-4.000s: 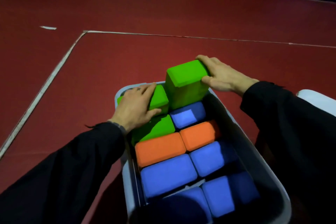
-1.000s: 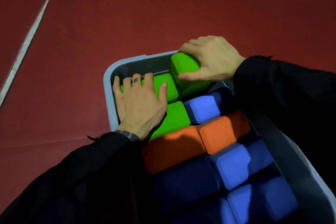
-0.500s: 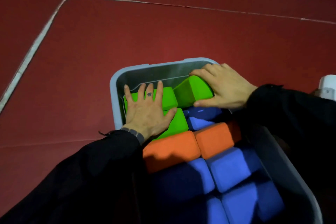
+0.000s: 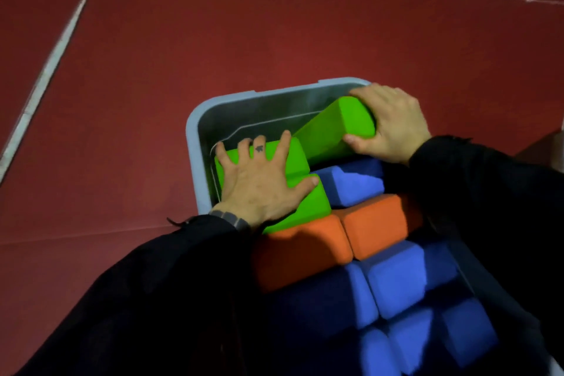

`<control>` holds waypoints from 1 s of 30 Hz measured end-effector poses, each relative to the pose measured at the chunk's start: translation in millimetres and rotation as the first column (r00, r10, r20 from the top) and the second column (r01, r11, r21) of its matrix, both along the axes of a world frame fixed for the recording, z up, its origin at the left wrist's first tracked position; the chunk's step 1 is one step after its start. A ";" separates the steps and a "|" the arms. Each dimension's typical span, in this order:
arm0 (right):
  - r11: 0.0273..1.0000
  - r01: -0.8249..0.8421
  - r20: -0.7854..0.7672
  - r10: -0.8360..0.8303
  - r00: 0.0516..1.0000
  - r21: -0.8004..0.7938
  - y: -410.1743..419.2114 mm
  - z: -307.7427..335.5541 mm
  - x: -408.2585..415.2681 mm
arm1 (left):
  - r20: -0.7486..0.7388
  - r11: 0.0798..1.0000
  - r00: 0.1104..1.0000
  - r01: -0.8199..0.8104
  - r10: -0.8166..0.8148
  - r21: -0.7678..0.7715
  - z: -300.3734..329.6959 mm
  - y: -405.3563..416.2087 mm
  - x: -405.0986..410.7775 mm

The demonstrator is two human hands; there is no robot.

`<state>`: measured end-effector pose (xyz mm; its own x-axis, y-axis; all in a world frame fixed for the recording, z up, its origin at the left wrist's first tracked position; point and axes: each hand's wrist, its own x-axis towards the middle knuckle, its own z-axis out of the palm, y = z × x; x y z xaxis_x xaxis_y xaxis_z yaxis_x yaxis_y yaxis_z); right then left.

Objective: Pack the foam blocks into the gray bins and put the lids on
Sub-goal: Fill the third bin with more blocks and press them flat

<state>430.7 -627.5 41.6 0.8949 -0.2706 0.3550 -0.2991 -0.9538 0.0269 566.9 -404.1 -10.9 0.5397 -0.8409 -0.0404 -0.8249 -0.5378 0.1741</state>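
Currently, scene: gray bin (image 4: 193, 143) is seen on a red floor (image 4: 274, 40) crossed by white lines (image 4: 52, 58); lid is not seen on the bin.
Left hand: left hand (image 4: 259, 183) is laid flat, fingers spread, nothing gripped; palm is pressed down on two green blocks at the bin's far left.
Green blocks under palm: far green block (image 4: 294, 151) and near green block (image 4: 308, 207) are set flat inside the bin, touching each other.
Right hand: right hand (image 4: 390, 122) is closed around the upper end of a tilted green block (image 4: 332, 128); thumb is placed on its near face, fingers are curled over the top.
Tilted green block: is held slanted at the bin's far right corner, lower end down beside the far green block, upper end near the rim.
Blue block near hands: small blue block (image 4: 354, 183) is packed below the tilted block.
Orange blocks: two orange blocks (image 4: 375, 223) are packed side by side, touching, in the middle row.
Blue blocks near: further blue blocks (image 4: 396, 287) are packed at the near end, partly in shadow.
Sleeves: black sleeves (image 4: 152, 299) are worn on both arms.
Markings: small dark mark is seen on a left finger (image 4: 259, 148); shape cannot be told.
Writing: none readable on bin or blocks.
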 end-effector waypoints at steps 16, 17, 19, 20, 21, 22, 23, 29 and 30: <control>0.998 -0.044 -0.311 0.057 0.949 0.048 -15.6 38.1 48.7 | 0.068 0.994 0.996 0.066 -0.061 -0.084 0.8 5.1 -15.8; 0.999 -0.046 -0.297 0.050 0.954 0.019 -5.2 21.6 35.1 | 0.077 0.995 0.995 0.063 -0.057 -0.079 -1.1 3.1 -14.5; 0.998 -0.050 -0.225 0.041 0.974 -0.036 26.3 -15.5 -7.4 | 0.062 0.996 0.997 0.050 -0.046 -0.074 -4.3 -0.1 -9.9; 0.995 -0.073 -0.218 0.057 0.974 -0.064 32.1 -23.5 -20.3 | 0.061 0.997 0.998 0.036 -0.031 -0.075 -6.6 -2.2 -9.7; 0.995 -0.088 -0.294 0.071 0.953 -0.046 27.2 -23.8 -20.8 | 0.068 0.997 0.997 0.033 -0.028 -0.069 -7.9 -3.5 -10.2; 0.998 -0.066 -0.376 0.059 0.925 -0.006 22.6 -18.0 -13.8 | 0.073 0.997 0.996 0.054 -0.050 -0.051 -7.1 -3.5 -12.1; 1.000 -0.029 -0.436 0.029 0.900 0.005 17.1 -10.7 -0.8 | 0.071 0.996 0.995 0.069 -0.065 -0.052 -6.4 -2.4 -14.7; 0.981 0.190 -0.373 -0.186 0.909 -0.028 36.5 -23.4 26.8 | 0.014 0.998 0.999 -0.045 0.046 -0.040 0.0 4.9 -17.1; 0.986 0.167 -0.389 -0.153 0.909 0.002 38.0 -21.8 17.9 | -0.013 0.998 0.998 -0.060 0.060 -0.031 0.7 5.0 -17.1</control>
